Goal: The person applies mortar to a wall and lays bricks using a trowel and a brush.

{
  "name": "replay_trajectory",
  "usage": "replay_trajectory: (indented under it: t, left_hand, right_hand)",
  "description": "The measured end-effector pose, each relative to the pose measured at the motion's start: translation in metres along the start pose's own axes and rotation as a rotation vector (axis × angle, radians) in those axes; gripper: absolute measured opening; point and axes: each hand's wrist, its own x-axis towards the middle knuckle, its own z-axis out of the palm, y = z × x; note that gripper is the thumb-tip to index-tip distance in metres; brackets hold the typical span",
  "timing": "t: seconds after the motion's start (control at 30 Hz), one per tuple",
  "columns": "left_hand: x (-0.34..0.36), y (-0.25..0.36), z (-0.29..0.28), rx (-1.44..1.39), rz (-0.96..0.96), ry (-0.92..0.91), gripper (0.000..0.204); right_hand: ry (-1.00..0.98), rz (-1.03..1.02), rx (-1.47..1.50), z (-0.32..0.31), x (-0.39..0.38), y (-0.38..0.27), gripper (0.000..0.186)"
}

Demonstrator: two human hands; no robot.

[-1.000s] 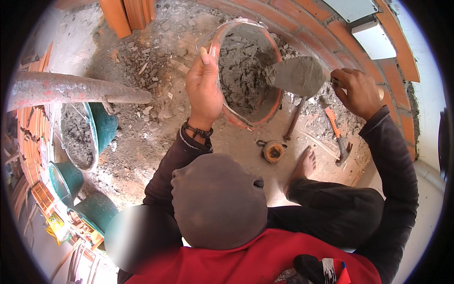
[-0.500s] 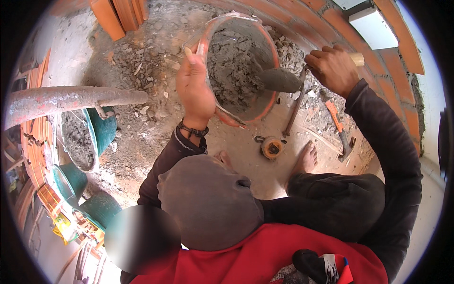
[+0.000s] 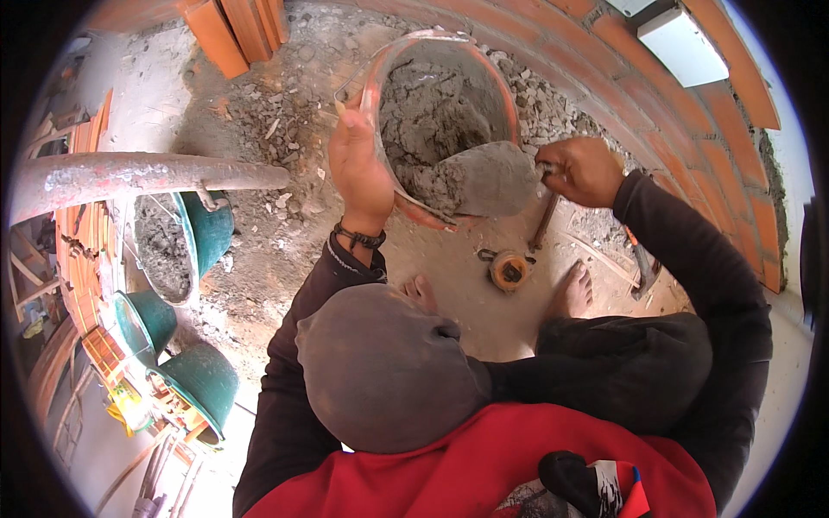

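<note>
A round orange-rimmed bucket (image 3: 511,104) of wet grey mortar (image 3: 423,104) is in front of me. At its left side my left hand (image 3: 361,173) is closed on the rim, thumb pointing up along the edge. My right hand (image 3: 584,171) is wrapped around the handle of a trowel, just right of the bucket. The broad, mortar-coated trowel blade (image 3: 503,180) lies over the near right rim, its tip reaching into the mortar. Most of the handle is hidden in my fist.
A round yellow tape measure (image 3: 511,271), a metal bar (image 3: 543,224) and a hammer (image 3: 643,269) lie near my feet. A brick wall (image 3: 665,112) curves along the right. Leftward are a thick pole (image 3: 147,180), green buckets (image 3: 205,380) and stacked bricks (image 3: 216,39). Rubble covers the ground.
My right hand has moved left and slightly nearer, turning the trowel so its blade shows broad and sits further over the mortar. My left hand keeps hold of the rim.
</note>
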Motion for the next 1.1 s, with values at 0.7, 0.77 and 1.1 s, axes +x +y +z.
replay_trajectory:
  t: [0.7,0.77,1.1]
  left_hand:
    - [0.008,-0.032,-0.119,-0.055,-0.278,0.172,0.064]
    - [0.001,-0.027,-0.145,0.085,-0.379,0.197,0.06]
    - [-0.009,0.119,-0.071,0.979,-0.184,0.012,0.049]
  right_hand:
    - [0.476,0.145,0.589,-0.187,-0.148,-0.056,0.023]
    - [0.554,0.316,0.449,-0.222,-0.177,-0.067,0.008]
    - [0.36,0.665,0.167,-0.293,-0.231,0.001,0.045]
